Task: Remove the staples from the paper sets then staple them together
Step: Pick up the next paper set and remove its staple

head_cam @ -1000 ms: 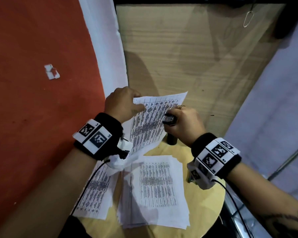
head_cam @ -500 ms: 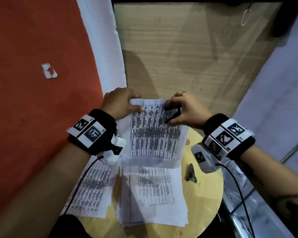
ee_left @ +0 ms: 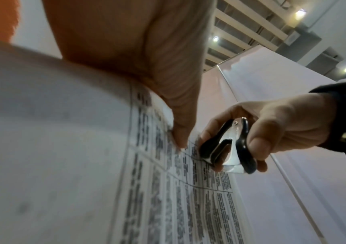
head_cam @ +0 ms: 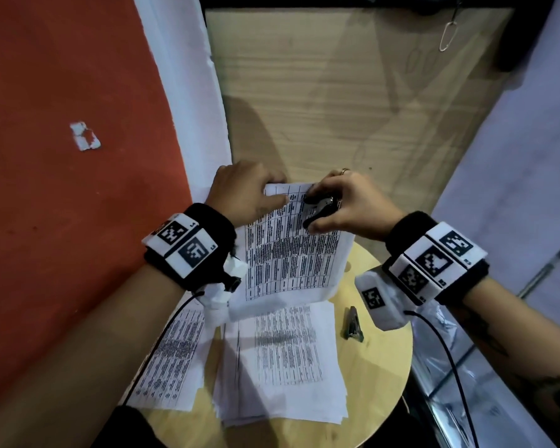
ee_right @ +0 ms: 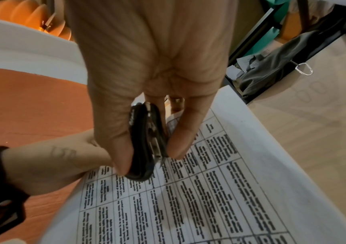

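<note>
My left hand pinches the top left corner of a printed paper set, thumb on top of the sheet. My right hand grips a black staple remover between thumb and fingers, its metal claws down on the page close to my left thumb. The wrist views show the staple remover squeezed nearly closed against the table of text. The staple itself is not visible. A small dark stapler lies on the round wooden table, below my right wrist.
Two more printed stacks lie on the table: a thick one in the middle and a thinner one hanging over the left edge. An orange floor lies to the left, a wooden board lies ahead.
The held paper set has swung from tilted to square in front of me. My right hand has carried the staple remover up and left to the top corner. The stapler has come into view.
</note>
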Demonstrator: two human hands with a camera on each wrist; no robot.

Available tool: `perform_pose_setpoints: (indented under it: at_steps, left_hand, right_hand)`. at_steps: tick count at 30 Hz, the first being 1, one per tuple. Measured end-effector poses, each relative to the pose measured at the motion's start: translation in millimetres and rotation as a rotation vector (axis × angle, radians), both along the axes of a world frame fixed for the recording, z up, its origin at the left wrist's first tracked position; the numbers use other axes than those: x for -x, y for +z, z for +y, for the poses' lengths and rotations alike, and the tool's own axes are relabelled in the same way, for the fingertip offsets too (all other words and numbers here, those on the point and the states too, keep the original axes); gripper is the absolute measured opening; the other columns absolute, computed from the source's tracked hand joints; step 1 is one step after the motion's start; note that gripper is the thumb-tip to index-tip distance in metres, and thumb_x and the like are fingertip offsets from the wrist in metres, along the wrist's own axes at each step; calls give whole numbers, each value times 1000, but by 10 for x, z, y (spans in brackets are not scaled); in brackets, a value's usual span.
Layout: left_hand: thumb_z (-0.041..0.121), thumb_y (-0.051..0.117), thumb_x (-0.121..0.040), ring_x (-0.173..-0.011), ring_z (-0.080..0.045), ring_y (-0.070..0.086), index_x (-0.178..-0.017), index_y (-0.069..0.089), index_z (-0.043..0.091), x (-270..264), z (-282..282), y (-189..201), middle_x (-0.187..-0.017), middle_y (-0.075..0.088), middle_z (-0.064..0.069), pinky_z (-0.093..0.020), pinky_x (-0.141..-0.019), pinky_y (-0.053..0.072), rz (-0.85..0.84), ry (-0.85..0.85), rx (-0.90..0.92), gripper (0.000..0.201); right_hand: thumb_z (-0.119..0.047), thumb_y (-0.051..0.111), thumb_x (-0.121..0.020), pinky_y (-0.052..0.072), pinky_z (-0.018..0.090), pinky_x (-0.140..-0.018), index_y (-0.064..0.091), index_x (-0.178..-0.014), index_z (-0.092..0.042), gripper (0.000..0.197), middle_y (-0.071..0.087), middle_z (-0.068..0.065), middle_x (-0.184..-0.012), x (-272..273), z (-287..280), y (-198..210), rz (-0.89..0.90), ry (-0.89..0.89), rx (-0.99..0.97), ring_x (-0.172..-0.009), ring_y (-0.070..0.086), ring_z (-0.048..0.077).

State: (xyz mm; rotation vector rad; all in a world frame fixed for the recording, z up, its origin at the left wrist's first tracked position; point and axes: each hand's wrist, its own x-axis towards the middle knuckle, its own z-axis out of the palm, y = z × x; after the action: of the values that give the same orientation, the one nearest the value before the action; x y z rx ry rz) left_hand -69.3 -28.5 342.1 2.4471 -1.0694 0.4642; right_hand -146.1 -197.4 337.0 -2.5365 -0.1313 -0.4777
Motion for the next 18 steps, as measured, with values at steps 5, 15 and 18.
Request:
perform_pose_setpoints:
  at_steps: [5,15,18]
  left_hand:
    - [37,65,-85,-76,-20,52,-84,67,22,16,19,17,-73,58,6,-28,-67,29,30,-33,31,16]
    - [44,77,-70,-60,-14,50,-75,72,11,1,42,93,-57,54,2,-29,-61,35,342,-92,190,34]
    - [32,78,-75,-60,-12,47,-70,71,10,15,69,120,-54,51,4,-28,-62,34,402,-117,220,24]
  right_hand:
    - [-18,87,-56,46,27,-88,71,-97,-9,45,60,11,-101,23,-14,2,-72,15,19,-94,57,22]
    - [-16,67,-64,55,43,-66,66,-104,-2,41,62,17,-100,79,207,-158,-516,69,284,-85,62,35]
    - [-14,68,-64,55,39,-63,67,-100,-1,38,64,18,-97,89,235,-138,-568,86,345,-81,63,35]
